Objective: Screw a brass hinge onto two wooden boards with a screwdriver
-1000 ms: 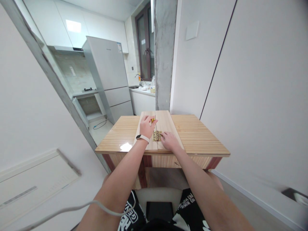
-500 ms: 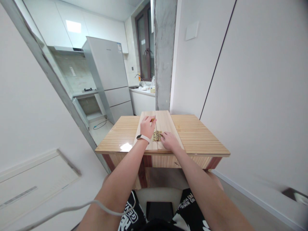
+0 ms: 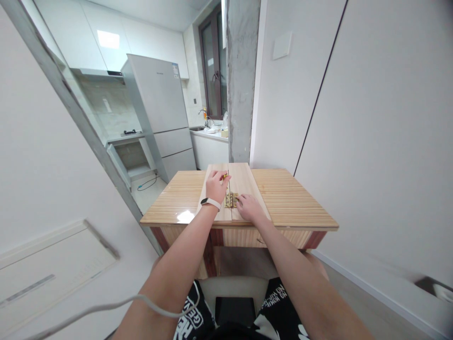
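Observation:
Two pale boards, the left board (image 3: pixel 222 215) and the right board (image 3: pixel 244 177), lie side by side on the wooden table. Across their seam rests a brass hinge (image 3: pixel 231 200), opened flat. My left hand (image 3: pixel 215 186), with a white band on the wrist, pinches the yellow, red and dark handle of what looks like a small screwdriver (image 3: pixel 225 176) above the hinge's left leaf. The tool's lower part is mostly hidden. My right hand (image 3: pixel 249 206) lies on the right board, its bent fingertips pressed on the hinge's right leaf; whether they pinch anything small is hidden.
The table (image 3: pixel 293 198) extends to both sides, with a drawer front under its near edge. A grey cable (image 3: pixel 141 298) passes by my left forearm. A fridge (image 3: pixel 159 104) and a sink counter (image 3: pixel 210 146) stand beyond; a white wall rises at right.
The coloured handle in my left fingers has turned slightly and shows different colours. My right hand and the hinge stay in place.

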The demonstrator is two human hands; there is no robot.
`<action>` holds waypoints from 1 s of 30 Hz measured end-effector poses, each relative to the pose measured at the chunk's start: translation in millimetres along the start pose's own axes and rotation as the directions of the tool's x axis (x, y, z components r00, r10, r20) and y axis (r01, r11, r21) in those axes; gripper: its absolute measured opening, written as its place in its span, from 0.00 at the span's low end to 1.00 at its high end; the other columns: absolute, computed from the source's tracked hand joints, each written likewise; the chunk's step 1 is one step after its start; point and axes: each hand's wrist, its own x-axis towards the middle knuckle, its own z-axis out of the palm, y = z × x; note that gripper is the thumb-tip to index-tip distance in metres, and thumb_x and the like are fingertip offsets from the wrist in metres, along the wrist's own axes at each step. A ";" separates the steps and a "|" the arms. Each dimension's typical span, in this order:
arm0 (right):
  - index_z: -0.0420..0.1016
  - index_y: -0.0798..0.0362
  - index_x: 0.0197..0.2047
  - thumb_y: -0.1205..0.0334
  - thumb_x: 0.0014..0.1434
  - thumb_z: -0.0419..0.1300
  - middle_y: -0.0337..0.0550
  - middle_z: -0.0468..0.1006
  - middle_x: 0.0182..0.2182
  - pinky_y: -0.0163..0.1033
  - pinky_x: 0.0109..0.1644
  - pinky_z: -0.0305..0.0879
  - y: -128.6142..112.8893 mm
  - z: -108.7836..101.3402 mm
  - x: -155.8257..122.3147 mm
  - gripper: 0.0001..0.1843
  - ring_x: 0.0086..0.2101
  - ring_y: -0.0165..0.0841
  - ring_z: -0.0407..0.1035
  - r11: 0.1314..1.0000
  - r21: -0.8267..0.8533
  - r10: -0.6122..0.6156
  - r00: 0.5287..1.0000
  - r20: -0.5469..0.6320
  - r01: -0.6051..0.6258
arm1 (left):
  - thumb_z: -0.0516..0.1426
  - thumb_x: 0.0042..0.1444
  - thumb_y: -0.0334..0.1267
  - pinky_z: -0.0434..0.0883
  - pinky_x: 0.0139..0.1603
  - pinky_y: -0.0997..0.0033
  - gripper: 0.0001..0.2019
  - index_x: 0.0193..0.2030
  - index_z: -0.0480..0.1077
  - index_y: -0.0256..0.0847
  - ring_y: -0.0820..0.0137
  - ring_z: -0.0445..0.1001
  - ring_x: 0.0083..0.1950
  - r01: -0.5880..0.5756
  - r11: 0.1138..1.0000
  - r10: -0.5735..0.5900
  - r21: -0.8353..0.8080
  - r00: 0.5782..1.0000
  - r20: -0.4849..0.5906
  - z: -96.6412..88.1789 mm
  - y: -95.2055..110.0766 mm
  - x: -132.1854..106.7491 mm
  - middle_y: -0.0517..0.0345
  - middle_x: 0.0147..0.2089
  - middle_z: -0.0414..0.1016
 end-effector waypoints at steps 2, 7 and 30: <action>0.75 0.48 0.60 0.52 0.73 0.48 0.50 0.76 0.57 0.44 0.65 0.53 0.2 0.4 0.2 0.21 0.57 0.41 0.65 1.000 -0.004 -0.001 1.000 -0.002 0.001 | 0.64 0.64 0.37 0.77 0.48 0.66 0.07 0.48 0.78 0.42 0.68 0.78 0.41 -0.001 1.000 0.001 -0.013 1.000 -0.003 0.3 -1.2 -0.2 0.54 0.44 0.75; 0.75 0.48 0.60 0.52 0.74 0.47 0.50 0.76 0.57 0.44 0.65 0.53 1.4 2.0 1.1 0.22 0.58 0.40 0.65 1.000 -0.006 -0.008 1.000 -0.003 0.008 | 0.63 0.65 0.37 0.77 0.47 0.66 0.06 0.47 0.77 0.42 0.69 0.78 0.40 0.005 1.000 -0.005 -0.008 1.000 0.008 0.6 -2.0 -0.5 0.54 0.45 0.75; 0.75 0.48 0.60 0.52 0.74 0.47 0.50 0.76 0.57 0.44 0.65 0.54 2.0 2.1 0.6 0.21 0.58 0.40 0.65 1.000 0.009 -0.009 1.000 -0.007 0.009 | 0.63 0.64 0.37 0.75 0.47 0.65 0.06 0.46 0.79 0.43 0.67 0.76 0.41 -0.024 0.998 0.026 0.050 0.999 -0.041 -0.6 -2.0 0.6 0.55 0.42 0.74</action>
